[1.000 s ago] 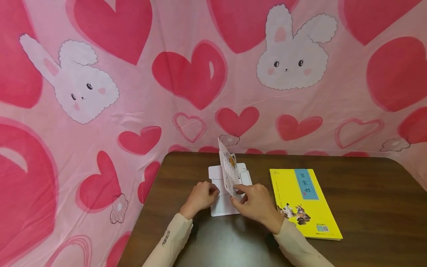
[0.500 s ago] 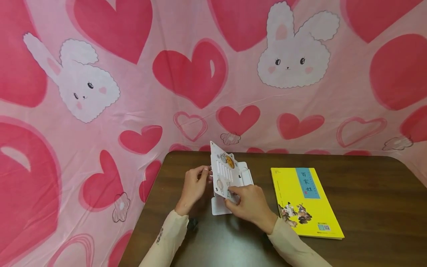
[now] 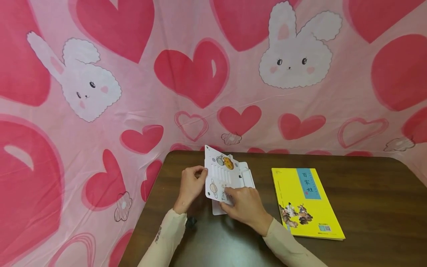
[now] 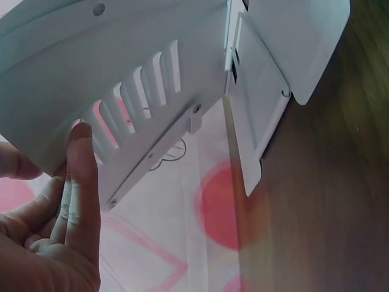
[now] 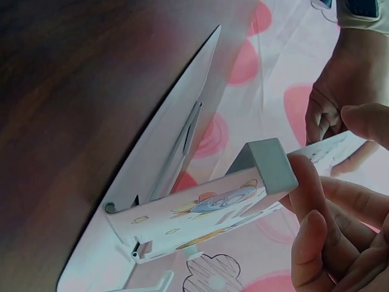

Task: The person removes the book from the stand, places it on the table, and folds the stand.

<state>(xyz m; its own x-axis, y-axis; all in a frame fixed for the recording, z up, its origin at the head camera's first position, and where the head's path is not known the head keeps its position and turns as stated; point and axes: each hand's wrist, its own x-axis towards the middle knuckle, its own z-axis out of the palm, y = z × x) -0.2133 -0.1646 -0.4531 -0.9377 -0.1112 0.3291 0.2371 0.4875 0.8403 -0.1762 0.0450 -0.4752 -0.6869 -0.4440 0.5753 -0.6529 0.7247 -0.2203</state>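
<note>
A white folding book stand (image 3: 213, 168), printed with cartoon pictures, stands on the table with its slotted panel raised and tilted leftward. Its base (image 3: 247, 178) lies on the wood. My left hand (image 3: 191, 187) pinches the panel's left edge; in the left wrist view its fingers (image 4: 82, 176) lie against the plain back, near the slots. With my right hand (image 3: 250, 207) I grip the panel's near end, index finger over the printed face and thumb below. In the right wrist view, a small ledge (image 5: 273, 167) juts out beside the right fingers.
A yellow book (image 3: 305, 204) with a blue title strip lies right of the stand on the dark wooden table (image 3: 363, 200). Pink cloth (image 3: 186, 22) with hearts and rabbits hangs behind and to the left. A small dark object (image 3: 191, 222) sits by the left wrist.
The panel has swung leftward from nearly upright, so more of its printed face shows. My left hand has come to its left edge, while the right hand has followed slightly left.
</note>
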